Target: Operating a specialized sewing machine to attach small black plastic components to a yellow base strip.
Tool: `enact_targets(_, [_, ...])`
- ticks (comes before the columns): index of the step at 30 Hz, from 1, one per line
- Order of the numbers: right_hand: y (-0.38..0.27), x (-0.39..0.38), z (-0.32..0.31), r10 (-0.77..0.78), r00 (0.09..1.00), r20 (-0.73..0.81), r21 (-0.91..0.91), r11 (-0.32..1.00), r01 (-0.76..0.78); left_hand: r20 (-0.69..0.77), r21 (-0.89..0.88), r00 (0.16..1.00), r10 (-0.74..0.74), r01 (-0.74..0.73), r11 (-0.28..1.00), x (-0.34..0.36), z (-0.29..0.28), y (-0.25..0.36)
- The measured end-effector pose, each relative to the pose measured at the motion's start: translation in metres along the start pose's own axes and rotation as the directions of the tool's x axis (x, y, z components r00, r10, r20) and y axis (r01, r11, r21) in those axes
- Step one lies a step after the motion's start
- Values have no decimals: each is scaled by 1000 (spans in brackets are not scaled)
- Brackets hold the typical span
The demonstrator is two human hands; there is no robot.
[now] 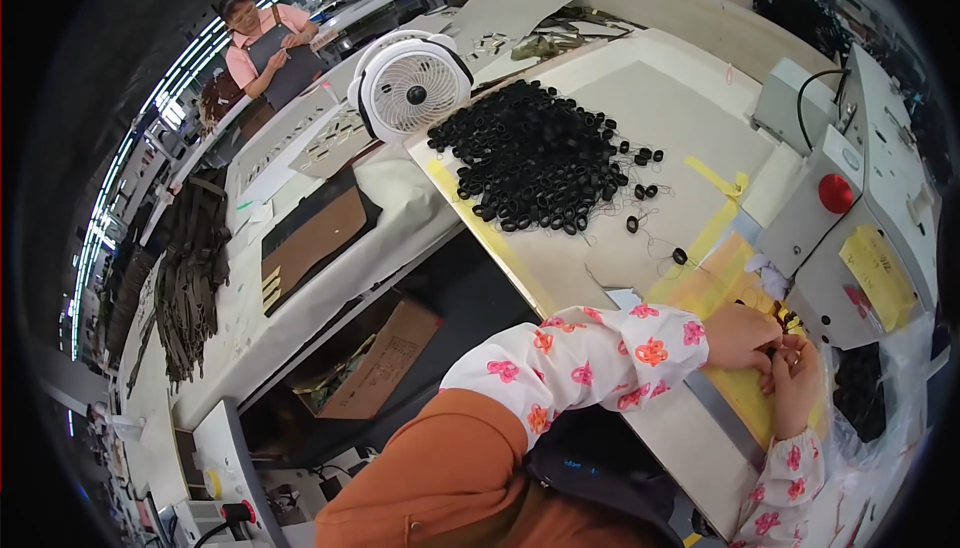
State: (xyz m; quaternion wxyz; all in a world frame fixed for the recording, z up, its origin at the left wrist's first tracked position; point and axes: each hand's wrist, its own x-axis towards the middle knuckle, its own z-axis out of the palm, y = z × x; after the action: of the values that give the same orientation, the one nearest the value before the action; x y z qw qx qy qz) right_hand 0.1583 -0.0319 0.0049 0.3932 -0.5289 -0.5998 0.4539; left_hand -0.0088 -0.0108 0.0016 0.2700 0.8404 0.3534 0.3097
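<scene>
pile of black loops (540,158) lies ahead-left, left hand (742,336) nearer

right hand (797,385) meets left hand, fingertips together, just beside the white machine (800,228); cannot tell what they pinch, if anything. pile sits well apart on the table (660,118), spread wide, no clear long axis. stray loops (632,225) trail from it toward the hands; closest loop (680,256) lies between pile and left hand

A pale table (650,98) bears heaped black loops (540,158).
</scene>
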Motion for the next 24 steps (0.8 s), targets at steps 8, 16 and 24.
enact_targets(8, [-13, -16, 18, -483, 875, -24, -343, 826, 447, -85, -277, 992, -90, 64, 959, 3, 6, -13])
enact_targets(16, [-6, -20, 6, -591, 807, 13, -495, 697, 519, 86, -370, 987, -137, 159, 915, 9, -2, -2])
enact_targets(24, [-11, -24, 12, -633, 772, 56, -510, 647, 567, 126, -405, 992, -12, 63, 912, 5, -3, -11])
